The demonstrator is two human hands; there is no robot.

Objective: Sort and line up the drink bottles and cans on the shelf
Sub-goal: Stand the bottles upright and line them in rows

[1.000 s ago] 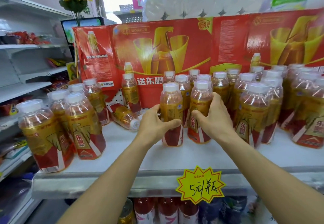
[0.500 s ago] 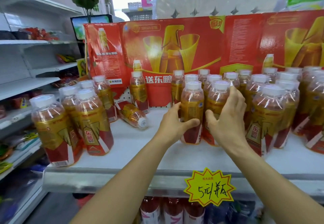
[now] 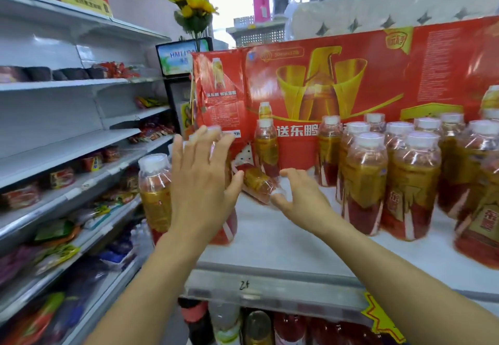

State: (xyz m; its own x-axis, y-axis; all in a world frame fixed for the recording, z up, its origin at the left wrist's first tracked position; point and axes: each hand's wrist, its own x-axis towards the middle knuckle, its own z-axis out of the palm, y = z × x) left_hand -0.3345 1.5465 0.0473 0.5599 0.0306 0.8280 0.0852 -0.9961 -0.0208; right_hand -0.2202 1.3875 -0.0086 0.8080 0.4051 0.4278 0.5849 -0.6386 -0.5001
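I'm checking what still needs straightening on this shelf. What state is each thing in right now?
Fallen bottle: lying on its side, cap toward the right hand.
Right bottles: upright, capped, grouped.
Left bottles: upright, capped.
Lone bottle: upright by the red box.
Left hand: open, fingers spread.
Right hand: open, holding nothing.

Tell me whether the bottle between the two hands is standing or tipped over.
Tipped over. The bottle lies on its side on the shelf, its white cap toward the right hand, unlike the upright bottles around it.
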